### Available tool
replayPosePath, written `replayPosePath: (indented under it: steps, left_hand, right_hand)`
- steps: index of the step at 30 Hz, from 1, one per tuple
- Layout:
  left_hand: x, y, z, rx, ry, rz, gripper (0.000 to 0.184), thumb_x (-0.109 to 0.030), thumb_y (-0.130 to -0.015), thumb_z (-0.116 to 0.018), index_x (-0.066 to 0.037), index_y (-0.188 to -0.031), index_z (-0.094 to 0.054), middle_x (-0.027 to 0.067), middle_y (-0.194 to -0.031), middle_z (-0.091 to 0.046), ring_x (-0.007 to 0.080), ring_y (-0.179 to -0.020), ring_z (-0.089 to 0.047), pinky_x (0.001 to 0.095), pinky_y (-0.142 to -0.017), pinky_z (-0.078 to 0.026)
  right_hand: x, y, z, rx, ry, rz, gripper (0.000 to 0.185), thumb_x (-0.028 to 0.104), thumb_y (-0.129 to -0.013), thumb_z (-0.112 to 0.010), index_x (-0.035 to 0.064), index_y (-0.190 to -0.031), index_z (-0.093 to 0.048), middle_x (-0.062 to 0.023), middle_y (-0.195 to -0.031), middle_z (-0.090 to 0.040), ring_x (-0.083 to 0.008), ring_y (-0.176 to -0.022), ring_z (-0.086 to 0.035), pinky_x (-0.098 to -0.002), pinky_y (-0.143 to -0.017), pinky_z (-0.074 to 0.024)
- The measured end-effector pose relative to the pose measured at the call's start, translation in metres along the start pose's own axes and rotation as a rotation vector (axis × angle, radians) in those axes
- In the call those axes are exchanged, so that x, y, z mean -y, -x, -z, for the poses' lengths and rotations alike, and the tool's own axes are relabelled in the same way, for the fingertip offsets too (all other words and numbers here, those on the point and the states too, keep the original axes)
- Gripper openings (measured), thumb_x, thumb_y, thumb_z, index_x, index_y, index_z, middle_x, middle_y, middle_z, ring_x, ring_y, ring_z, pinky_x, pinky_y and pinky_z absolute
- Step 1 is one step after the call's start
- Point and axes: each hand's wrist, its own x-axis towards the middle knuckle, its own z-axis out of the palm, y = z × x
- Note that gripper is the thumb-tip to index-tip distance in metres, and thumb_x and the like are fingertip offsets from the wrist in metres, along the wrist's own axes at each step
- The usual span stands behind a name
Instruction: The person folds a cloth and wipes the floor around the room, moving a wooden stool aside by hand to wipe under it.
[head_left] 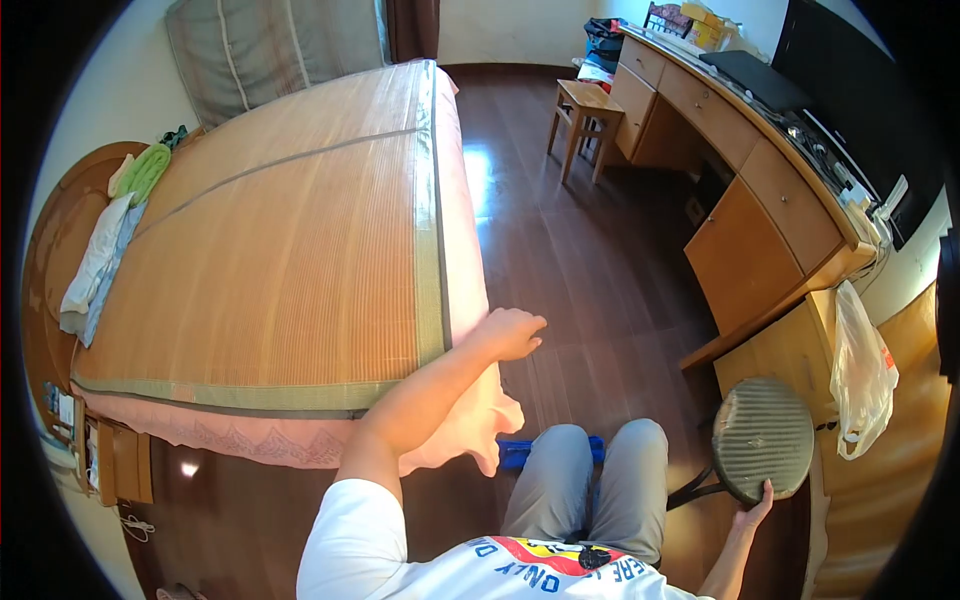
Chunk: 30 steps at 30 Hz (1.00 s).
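My left hand (pixel 513 333) is held out past the bed's edge, over the dark floor. Its fingers are loosely curled together, with nothing visible in them. At the lower right, my right hand (pixel 757 508) grips the near rim of a round stool (pixel 763 440) with a ribbed, dark greenish seat. The stool's seat is tilted, and its dark legs point left towards my knees. Beside my left arm is the bed, covered by a tan woven mat (pixel 290 270) with a green border and a pink sheet (pixel 465 250) hanging below.
A wooden desk (pixel 745 235) with drawers runs along the right, with a black screen (pixel 850 90) above. A small wooden stool (pixel 590 100) stands at its far end. A plastic bag (pixel 862 370) hangs at the right. Something blue (pixel 515 453) lies by my knees.
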Motion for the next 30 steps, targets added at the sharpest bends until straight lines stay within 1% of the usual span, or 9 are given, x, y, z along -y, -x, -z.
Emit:
replayPosePath:
  steps: [2, 5, 8, 10, 12, 18, 20, 27, 30]
  left_hand:
    - [0.002, 0.001, 0.0, 0.076, -0.027, 0.03, 0.039, -0.031, -0.092, -0.061, -0.011, -0.126, -0.061, 0.0111, -0.115, -0.069, 0.0301, -0.113, -0.062, 0.0466, -0.093, -0.05]
    - [0.003, 0.006, -0.002, 0.069, -0.017, 0.016, 0.03, -0.031, -0.093, -0.059, -0.011, -0.115, -0.065, 0.0126, -0.109, -0.07, 0.0309, -0.108, -0.065, 0.0468, -0.09, -0.052]
    - [0.0, 0.012, 0.007, 0.082, -0.022, 0.032, 0.041, -0.034, -0.093, -0.059, -0.011, -0.127, -0.061, 0.0109, -0.116, -0.068, 0.0302, -0.113, -0.062, 0.0459, -0.094, -0.05]
    - [-0.008, 0.015, 0.008, 0.118, -0.024, 0.055, 0.041, -0.034, -0.093, -0.059, -0.011, -0.127, -0.06, 0.0111, -0.116, -0.068, 0.0303, -0.112, -0.063, 0.0456, -0.094, -0.05]
    - [-0.004, 0.013, 0.011, 0.114, -0.035, 0.076, 0.041, -0.034, -0.094, -0.059, -0.011, -0.127, -0.06, 0.0112, -0.116, -0.068, 0.0303, -0.112, -0.063, 0.0453, -0.094, -0.05]
    - [-0.002, 0.011, 0.007, 0.097, -0.018, 0.1, 0.04, -0.034, -0.094, -0.059, -0.011, -0.126, -0.061, 0.0117, -0.115, -0.068, 0.0301, -0.111, -0.063, 0.0445, -0.093, -0.051]
    - [0.004, 0.009, 0.002, 0.056, -0.014, 0.095, 0.04, -0.033, -0.093, -0.06, -0.01, -0.125, -0.061, 0.0121, -0.115, -0.068, 0.0303, -0.11, -0.063, 0.0446, -0.092, -0.051]
    - [0.009, 0.004, -0.001, -0.034, 0.059, 0.071, 0.037, -0.029, -0.092, -0.063, -0.007, -0.122, -0.063, 0.0135, -0.109, -0.068, 0.0319, -0.104, -0.063, 0.0447, -0.089, -0.051]
    - [0.007, 0.0, 0.0, -0.01, 0.058, 0.101, 0.037, -0.028, -0.092, -0.064, -0.008, -0.123, -0.063, 0.0133, -0.108, -0.068, 0.0319, -0.102, -0.063, 0.044, -0.088, -0.051]
  right_hand:
    - [-0.01, -0.01, -0.027, 0.102, -0.001, 0.029, 0.05, 0.031, -0.085, -0.068, 0.0025, -0.126, -0.058, -0.0094, -0.124, -0.061, -0.0279, -0.111, -0.059, -0.0436, -0.097, -0.0485]
    - [-0.013, -0.025, -0.095, 0.172, 0.026, 0.04, 0.044, 0.023, -0.083, -0.067, 0.0008, -0.12, -0.061, -0.0095, -0.119, -0.063, -0.0269, -0.109, -0.059, -0.0431, -0.098, -0.0476]
    - [-0.017, -0.039, -0.171, 0.2, 0.092, 0.022, 0.038, 0.015, -0.079, -0.066, 0.0012, -0.113, -0.062, -0.0094, -0.112, -0.064, -0.0269, -0.105, -0.06, -0.0417, -0.097, -0.0476]
    - [-0.011, -0.025, -0.225, 0.108, 0.087, -0.065, 0.034, 0.011, -0.077, -0.066, 0.0022, -0.109, -0.062, -0.0093, -0.107, -0.065, -0.028, -0.103, -0.06, -0.0419, -0.096, -0.0486]
    - [-0.008, -0.02, -0.262, 0.251, 0.064, -0.12, 0.036, 0.012, -0.077, -0.065, 0.0021, -0.112, -0.061, -0.0104, -0.108, -0.064, -0.0302, -0.104, -0.06, -0.0444, -0.096, -0.0494]
    - [-0.024, -0.02, -0.356, 0.385, -0.075, -0.27, 0.049, 0.016, -0.079, -0.062, 0.0003, -0.124, -0.053, -0.0169, -0.124, -0.059, -0.0367, -0.113, -0.057, -0.0515, -0.103, -0.0455]
    - [-0.049, -0.053, -0.384, 0.426, -0.132, -0.296, 0.052, 0.018, -0.079, -0.061, 0.0, -0.127, -0.052, -0.0181, -0.128, -0.057, -0.039, -0.118, -0.053, -0.0541, -0.105, -0.0421]
    - [-0.147, -0.113, -0.489, 0.42, -0.377, -0.338, 0.048, 0.016, -0.082, -0.058, 0.0045, -0.129, -0.053, -0.0138, -0.131, -0.056, -0.0351, -0.121, -0.053, -0.0516, -0.105, -0.0423]
    - [-0.194, -0.173, -0.518, 0.491, -0.385, -0.253, 0.047, 0.019, -0.082, -0.06, 0.0068, -0.127, -0.054, -0.0115, -0.129, -0.059, -0.0327, -0.122, -0.055, -0.0503, -0.105, -0.0433]
